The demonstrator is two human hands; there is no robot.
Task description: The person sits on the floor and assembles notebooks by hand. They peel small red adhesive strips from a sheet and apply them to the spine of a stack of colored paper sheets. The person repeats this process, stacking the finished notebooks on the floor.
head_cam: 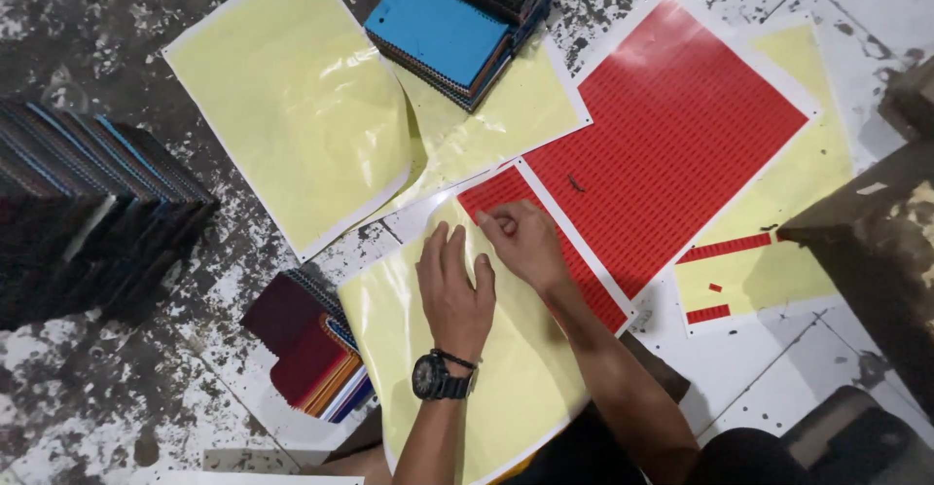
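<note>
The person works on the floor (117, 417), peeling small red stickers off a sheet. The right hand (525, 242) pinches with thumb and forefinger at the near edge of the red sticker strip (545, 242), fingertips closed narrowly on what looks like a single small label, though the label itself is too small to make out. The left hand (455, 295), with a black wristwatch (431, 376) on its wrist, lies flat with fingers together, pressing down the yellow backing sheet (486, 378) just beside the pinch.

The step in hand appears to be lifting one label free at the border where red meets yellow. The next move likely calls for a slow pull away from the sheet while the flat hand keeps the paper from rising.

At 1 o'clock lies a full red sticker sheet (671, 135), its edge touching the working strip. At 3 o'clock is a nearly emptied sheet (769, 271) with a few red rows left. Bare yellow sheets (292, 96) spread at 11 o'clock, and a stack of blue-covered swatch books (457, 28) sits at 12. A dark row of books (88, 213) stands at 9, and a fanned maroon swatch book (311, 349) touches the working sheet at 8. Open floor lies mainly at 7 o'clock; a dark block (876, 242) crowds 3 o'clock.
</note>
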